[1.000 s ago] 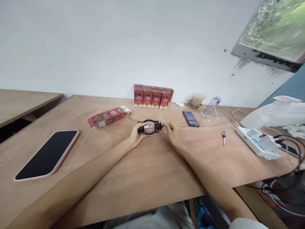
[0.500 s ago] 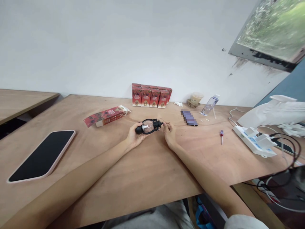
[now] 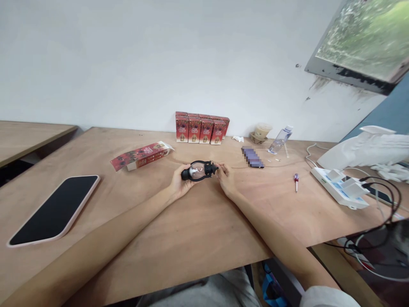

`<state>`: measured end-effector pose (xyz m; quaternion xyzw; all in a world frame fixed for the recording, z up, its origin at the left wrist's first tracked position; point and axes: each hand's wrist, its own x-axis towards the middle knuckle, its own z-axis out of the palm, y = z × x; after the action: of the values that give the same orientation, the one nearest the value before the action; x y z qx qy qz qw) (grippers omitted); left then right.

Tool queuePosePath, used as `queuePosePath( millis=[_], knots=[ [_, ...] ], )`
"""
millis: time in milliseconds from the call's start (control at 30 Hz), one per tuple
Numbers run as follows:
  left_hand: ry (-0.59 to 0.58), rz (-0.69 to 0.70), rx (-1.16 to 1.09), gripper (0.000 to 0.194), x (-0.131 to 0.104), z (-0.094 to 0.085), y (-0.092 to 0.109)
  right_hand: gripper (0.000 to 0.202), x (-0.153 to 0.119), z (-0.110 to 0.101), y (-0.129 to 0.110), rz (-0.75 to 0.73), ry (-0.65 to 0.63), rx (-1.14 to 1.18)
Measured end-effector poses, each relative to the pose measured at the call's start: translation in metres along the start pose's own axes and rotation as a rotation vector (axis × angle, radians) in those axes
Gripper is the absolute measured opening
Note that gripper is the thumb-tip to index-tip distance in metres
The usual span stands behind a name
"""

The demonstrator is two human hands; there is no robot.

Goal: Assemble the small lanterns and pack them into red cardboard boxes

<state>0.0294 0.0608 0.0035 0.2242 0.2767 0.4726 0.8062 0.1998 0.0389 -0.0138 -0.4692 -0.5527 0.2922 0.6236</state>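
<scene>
A small black lantern with a clear globe and something white inside lies sideways between my hands, above the table. My left hand is wrapped round its black base at the left end. At the other end, the fingers of my right hand pinch the lantern's narrow top. A thin wire-like piece shows near those fingertips, too small to make out fully.
An opened red box lies left of the lantern, several red boxes stand by the wall. Phones, a screwdriver, a bottle, a cup and a power strip surround the work area.
My right hand has shifted slightly left, closer round the lantern's top. The whole view has drifted a little; my left hand keeps its hold.
</scene>
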Motion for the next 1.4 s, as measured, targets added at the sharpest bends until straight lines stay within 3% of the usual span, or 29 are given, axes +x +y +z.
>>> queuePosePath(
  millis=[567, 833, 967, 1300, 1400],
  knots=[
    [-0.085, 0.063, 0.013, 0.034, -0.005, 0.000, 0.000, 0.032, 0.000, -0.001, 0.003, -0.027, -0.102, -0.069],
    [-0.070, 0.139, 0.092, 0.029, -0.009, 0.006, -0.005, 0.030, -0.003, -0.015, 0.004, -0.133, -0.038, -0.271],
    [-0.022, 0.107, 0.063, 0.024, -0.007, 0.006, -0.004, 0.032, -0.002, -0.014, -0.001, -0.163, -0.013, -0.361],
    [-0.011, 0.072, 0.004, 0.025, -0.004, 0.003, -0.001, 0.033, 0.006, -0.018, -0.001, -0.094, -0.085, -0.290],
    [-0.013, 0.075, 0.020, 0.026, -0.004, 0.002, -0.002, 0.030, 0.006, -0.016, 0.003, 0.007, -0.103, -0.171]
  ],
)
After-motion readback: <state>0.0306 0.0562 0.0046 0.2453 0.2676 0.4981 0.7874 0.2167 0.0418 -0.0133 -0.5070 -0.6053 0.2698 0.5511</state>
